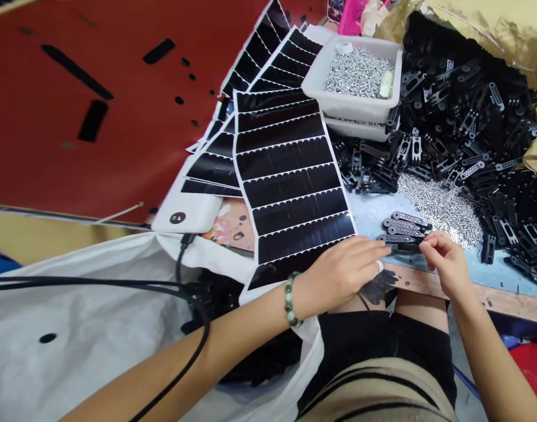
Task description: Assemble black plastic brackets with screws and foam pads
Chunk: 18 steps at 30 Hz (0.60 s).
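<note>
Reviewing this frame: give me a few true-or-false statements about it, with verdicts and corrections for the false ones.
1. A beaded bracelet circles the left hand's wrist. True.
2. The right hand is gripping the white plastic tray. False: its fingers are at a small stack of black perforated strips.
3. The tray holds silver screws. True.
4. Screws lie only in the tray. False: a loose spread of them also lies on the pale blue surface.
5. The black sheets with scalloped white lines form one squared-up pile. False: they lie fanned out, overlapping.
</note>
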### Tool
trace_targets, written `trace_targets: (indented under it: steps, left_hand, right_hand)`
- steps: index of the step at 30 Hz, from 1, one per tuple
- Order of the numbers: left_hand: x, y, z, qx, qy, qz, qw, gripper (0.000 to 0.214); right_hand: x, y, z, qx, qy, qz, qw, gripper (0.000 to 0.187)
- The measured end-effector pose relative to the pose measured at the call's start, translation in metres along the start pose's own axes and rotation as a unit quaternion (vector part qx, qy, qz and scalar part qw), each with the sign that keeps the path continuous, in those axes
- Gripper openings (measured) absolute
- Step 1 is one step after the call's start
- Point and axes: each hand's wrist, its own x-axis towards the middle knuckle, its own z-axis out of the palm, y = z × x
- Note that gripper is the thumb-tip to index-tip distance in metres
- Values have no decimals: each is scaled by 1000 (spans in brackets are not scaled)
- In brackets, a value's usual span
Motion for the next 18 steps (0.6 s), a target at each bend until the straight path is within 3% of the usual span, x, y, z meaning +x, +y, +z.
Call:
trace_targets:
  steps: [3,7,18]
  left_hand:
    - [0,-2,14,58,-39,26,997,28]
    - [1,-5,27,58,-55,20,997,27]
    - [-3,-4,32,29,-57,-2,998,25]
  right_hand:
    - [1,1,11,27,22,52,998,29]
    - [1,-4,17,27,17,75,997,24]
    - [4,1,12,22,-6,85,996,25]
